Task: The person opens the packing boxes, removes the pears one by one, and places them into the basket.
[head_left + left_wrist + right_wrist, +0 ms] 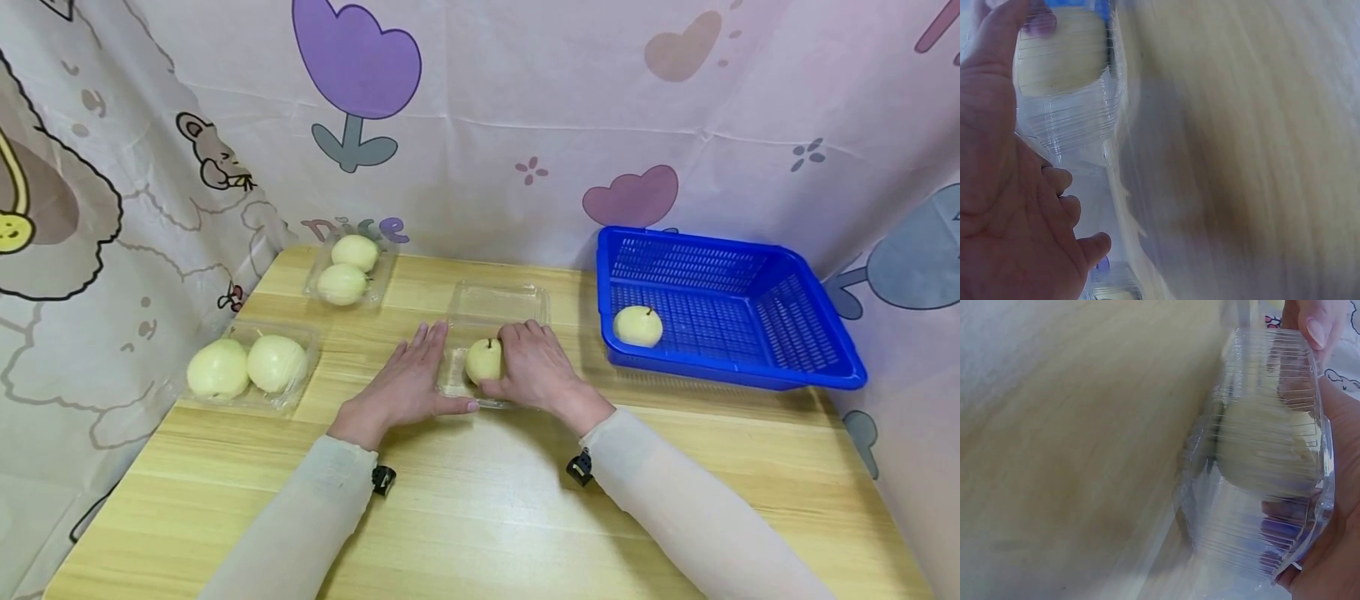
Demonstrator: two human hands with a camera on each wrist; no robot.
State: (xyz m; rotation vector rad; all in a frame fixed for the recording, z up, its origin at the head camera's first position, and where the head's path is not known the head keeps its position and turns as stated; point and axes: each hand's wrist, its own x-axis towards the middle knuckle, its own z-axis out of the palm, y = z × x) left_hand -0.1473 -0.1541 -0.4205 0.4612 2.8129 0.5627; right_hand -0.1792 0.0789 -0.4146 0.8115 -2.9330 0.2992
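Frame centre: right hand (534,364), fingers curled, grips pear (482,362) in clear box (456,380); left hand (405,382), fingers straight, touches box.

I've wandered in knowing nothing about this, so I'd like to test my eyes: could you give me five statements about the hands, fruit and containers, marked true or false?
1. The right hand touches the pale fruit in the middle container. True.
2. The middle container's lid is closed. False: it lies open on the far side.
3. The near-left container and far-left container hold two fruits each. True.
4. The left hand is gripping a fruit. False: it holds none; its thumb lies at the middle container's near edge.
5. The blue basket holds four fruits. False: just one basket fruit shows there.
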